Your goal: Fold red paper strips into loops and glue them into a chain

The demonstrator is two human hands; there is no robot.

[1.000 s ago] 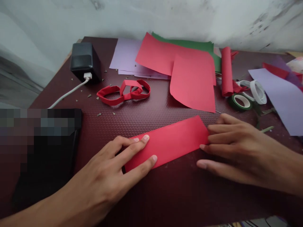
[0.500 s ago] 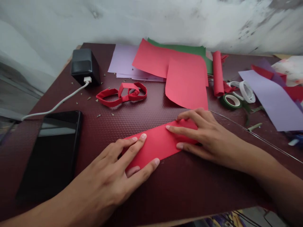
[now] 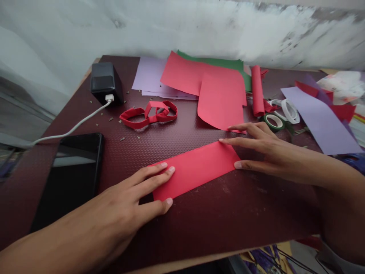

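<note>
Where it pressed mid-strip, right hand [image 3: 268, 152] now flanks red paper strip's [image 3: 196, 169] end.

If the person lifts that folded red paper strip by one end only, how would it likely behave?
The folded red paper strip looks thin and lies flat, so it would probably droop from a one-end grip. It is likely very light; the left hand and right hand pin its ends with fingertips only. On the textured table it may slide easily.

no writing, label, brand or number can be read on the papers, tape rolls, phone or charger on the table.
</note>
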